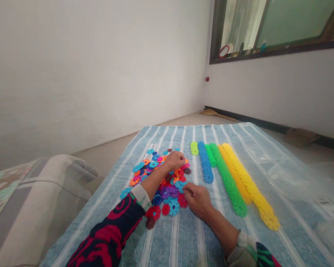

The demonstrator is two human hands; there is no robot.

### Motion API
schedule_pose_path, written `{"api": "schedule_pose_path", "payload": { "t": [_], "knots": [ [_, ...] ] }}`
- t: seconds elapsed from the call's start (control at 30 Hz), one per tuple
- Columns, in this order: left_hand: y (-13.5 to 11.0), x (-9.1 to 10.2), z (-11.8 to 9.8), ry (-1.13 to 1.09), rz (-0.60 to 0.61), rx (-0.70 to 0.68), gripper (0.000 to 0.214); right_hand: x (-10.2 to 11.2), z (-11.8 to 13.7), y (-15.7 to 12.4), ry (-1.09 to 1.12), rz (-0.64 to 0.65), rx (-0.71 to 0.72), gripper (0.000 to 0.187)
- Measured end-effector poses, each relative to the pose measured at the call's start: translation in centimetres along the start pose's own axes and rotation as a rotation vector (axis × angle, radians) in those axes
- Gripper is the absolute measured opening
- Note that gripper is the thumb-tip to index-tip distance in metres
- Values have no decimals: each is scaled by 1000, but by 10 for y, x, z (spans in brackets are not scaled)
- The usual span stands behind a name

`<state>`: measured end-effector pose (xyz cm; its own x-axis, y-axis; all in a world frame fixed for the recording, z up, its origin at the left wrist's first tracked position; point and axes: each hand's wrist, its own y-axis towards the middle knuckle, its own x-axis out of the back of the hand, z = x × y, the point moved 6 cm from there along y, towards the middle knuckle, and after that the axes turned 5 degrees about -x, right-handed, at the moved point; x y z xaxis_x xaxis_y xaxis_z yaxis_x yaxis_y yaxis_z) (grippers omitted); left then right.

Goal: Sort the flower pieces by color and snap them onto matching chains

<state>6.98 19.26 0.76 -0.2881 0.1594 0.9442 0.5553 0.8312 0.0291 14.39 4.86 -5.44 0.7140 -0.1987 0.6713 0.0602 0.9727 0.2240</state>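
A mixed pile of notched plastic interlocking discs (pixel 171 191), in red, orange, purple and blue, lies on the striped cloth. Reaching across its far right part is my left hand (pixel 174 160), fingers curled inward; what they hold, if anything, is hidden. My right hand (pixel 198 199) is at the pile's right edge, thumb and forefinger pinched at a light blue disc (pixel 179 186). To the right, discs of one colour lie overlapped in rows: a short lime row (pixel 194 148), a blue row (pixel 205 163), green rows (pixel 229 181) and yellow rows (pixel 250 187).
Blue-and-white striped cloth (pixel 183 244) covers the table. Clear plastic bags (pixel 297 181) lie along its right side. A fabric-covered piece of furniture (pixel 50 200) stands at the left. Beyond the table are a white wall (pixel 100 74) and a window (pixel 284 26); cardboard (pixel 300 136) lies on the floor.
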Motion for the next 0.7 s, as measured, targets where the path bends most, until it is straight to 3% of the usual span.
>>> {"api": "schedule_pose_path", "payload": {
  "t": [0.07, 0.13, 0.27, 0.53, 0.7],
  "knots": [
    [-4, 22, 39, 108, -25, 211, 17, 1, 0, 0, 0, -4, -5, 22],
    [-11, 39, 72, 160, -49, 336, 19, 0, -1, 0, 2, -1, -12, 21],
    [-25, 52, 119, 202, -55, 514, 17, -1, -2, 0, 11, 3, -15, 22],
    [-21, 40, 144, 156, -24, 597, 16, 0, -1, 0, 21, -14, -11, 21],
    [-16, 41, 153, 57, -90, 577, 11, 0, 0, 0, -5, -17, -7, 22]
  ]
}}
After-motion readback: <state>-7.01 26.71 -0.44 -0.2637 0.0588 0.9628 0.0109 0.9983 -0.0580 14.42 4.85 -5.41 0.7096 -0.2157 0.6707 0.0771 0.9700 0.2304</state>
